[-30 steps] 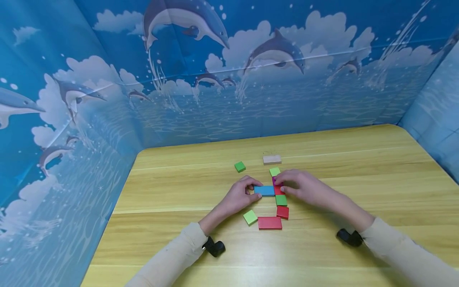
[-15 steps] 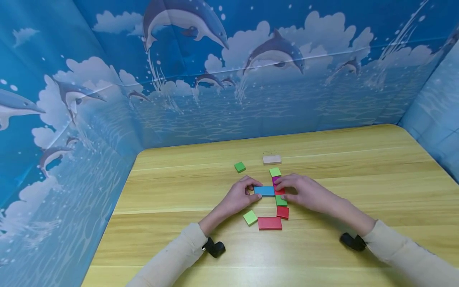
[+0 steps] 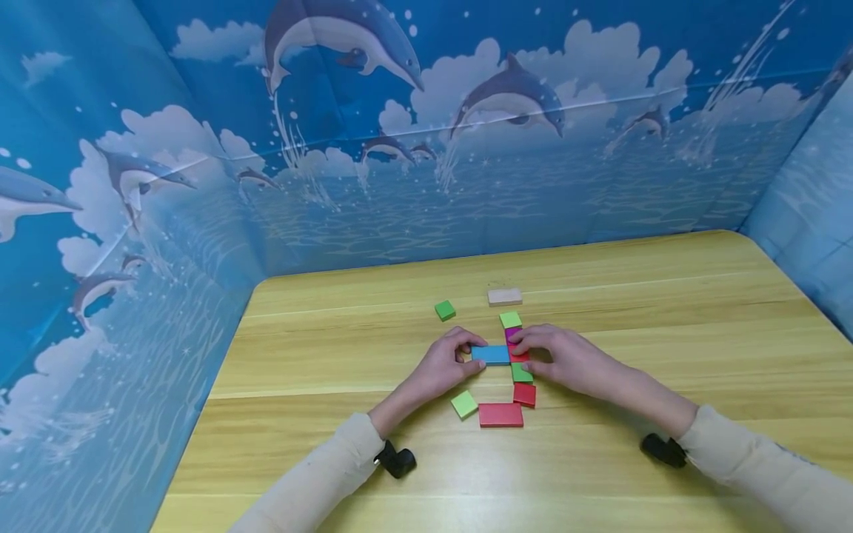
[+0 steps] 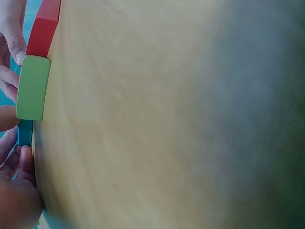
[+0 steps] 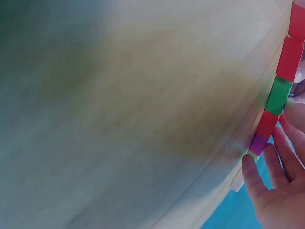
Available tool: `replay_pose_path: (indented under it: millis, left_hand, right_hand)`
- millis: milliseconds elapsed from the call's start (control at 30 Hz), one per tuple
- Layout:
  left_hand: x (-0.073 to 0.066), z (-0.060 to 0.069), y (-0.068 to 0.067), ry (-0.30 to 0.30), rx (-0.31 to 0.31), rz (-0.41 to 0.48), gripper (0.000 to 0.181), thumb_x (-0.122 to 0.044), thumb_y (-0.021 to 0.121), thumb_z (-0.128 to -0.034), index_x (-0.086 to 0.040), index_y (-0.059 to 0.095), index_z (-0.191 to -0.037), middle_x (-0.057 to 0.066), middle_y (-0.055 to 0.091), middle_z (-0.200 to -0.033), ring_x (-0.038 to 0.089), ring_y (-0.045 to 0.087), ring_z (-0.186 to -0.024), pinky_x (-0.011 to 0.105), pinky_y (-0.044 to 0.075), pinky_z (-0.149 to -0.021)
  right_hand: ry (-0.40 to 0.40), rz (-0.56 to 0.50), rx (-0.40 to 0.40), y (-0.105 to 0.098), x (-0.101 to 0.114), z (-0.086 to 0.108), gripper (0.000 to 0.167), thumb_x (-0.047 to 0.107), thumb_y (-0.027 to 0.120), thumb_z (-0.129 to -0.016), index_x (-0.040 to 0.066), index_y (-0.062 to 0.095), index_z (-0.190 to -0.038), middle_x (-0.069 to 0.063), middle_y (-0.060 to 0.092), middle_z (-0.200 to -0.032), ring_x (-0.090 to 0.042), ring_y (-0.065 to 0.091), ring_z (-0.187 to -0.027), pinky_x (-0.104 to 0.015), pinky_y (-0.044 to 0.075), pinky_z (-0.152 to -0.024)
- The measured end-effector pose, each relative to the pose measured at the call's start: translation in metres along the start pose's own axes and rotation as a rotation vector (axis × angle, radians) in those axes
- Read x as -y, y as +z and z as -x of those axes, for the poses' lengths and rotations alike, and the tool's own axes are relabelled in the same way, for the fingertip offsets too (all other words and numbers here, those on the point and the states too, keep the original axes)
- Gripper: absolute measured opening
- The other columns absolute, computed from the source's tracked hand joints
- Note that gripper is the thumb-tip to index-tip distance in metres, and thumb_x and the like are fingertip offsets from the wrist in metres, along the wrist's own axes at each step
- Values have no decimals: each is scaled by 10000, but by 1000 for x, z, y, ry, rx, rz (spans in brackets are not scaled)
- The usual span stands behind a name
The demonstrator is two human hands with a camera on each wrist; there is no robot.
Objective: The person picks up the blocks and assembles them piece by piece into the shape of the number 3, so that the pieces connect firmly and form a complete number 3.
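Note:
My left hand (image 3: 442,363) pinches the left end of a flat blue block (image 3: 491,355), thumb on the near side and fingers on the far side. Its right end meets a column of small square blocks. My right hand (image 3: 566,359) has its fingertips over the small red block (image 3: 521,354) there, partly hiding it; the thumb lies at the edge of the green block (image 3: 522,374) just below. Above the red one sit a purple block (image 3: 512,334) and a light green block (image 3: 510,320). In the right wrist view the purple block (image 5: 258,143) shows beside spread fingers.
Another red square block (image 3: 524,394) lies below the column, beside a long red block (image 3: 500,415) and a tilted light green block (image 3: 464,405). Farther back are a green block (image 3: 445,310) and a pale wooden block (image 3: 505,297). A dolphin-print curtain (image 3: 466,192) borders the wooden table (image 3: 300,414).
My right hand has shifted slightly toward me, its thumb passing from the small red block to the green one and uncovering more purple. My left hand stays on the blue block.

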State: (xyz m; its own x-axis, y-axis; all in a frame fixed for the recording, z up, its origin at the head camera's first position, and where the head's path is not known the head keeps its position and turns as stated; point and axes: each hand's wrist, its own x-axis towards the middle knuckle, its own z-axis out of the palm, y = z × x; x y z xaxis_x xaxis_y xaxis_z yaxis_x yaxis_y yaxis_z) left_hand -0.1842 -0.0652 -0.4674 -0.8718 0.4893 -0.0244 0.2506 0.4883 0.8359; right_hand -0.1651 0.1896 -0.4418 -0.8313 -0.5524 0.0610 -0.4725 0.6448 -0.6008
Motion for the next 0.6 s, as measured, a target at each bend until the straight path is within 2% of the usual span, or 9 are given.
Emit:
replay_pose_path:
  millis: [167, 400, 600]
  left_hand:
    - [-3, 0, -1, 1, 8, 6, 257, -146, 722, -904, -115, 682, -1156, -7, 567, -1014, 126, 505, -880, 239, 464, -738]
    - [-1, -2, -7, 31, 47, -14, 290, -174, 732, -899, -122, 679, -1179, 9, 573, -992, 121, 499, -854, 242, 456, -710]
    - [-2, -6, -11, 54, 20, -17, 290, -173, 724, -905, -99, 684, -1183, 2, 619, -1012, 113, 523, -838, 244, 470, -699]
  right_hand:
    - [-2, 2, 25, -1, -2, 0, 266, 129, 742, -886, 160, 725, -1150, -23, 578, -1342, -307, 502, -1266, -502, 433, -1007]
    - [-15, 7, 22, 1, -3, 1, 254, 130, 737, -892, 167, 724, -1143, -18, 572, -1346, -306, 497, -1270, -498, 436, -1005]
    - [-8, 2, 15, 1, 0, 2, 284, 132, 743, -888, 144, 717, -1171, -36, 570, -1351, -312, 496, -1267, -495, 439, -1003]
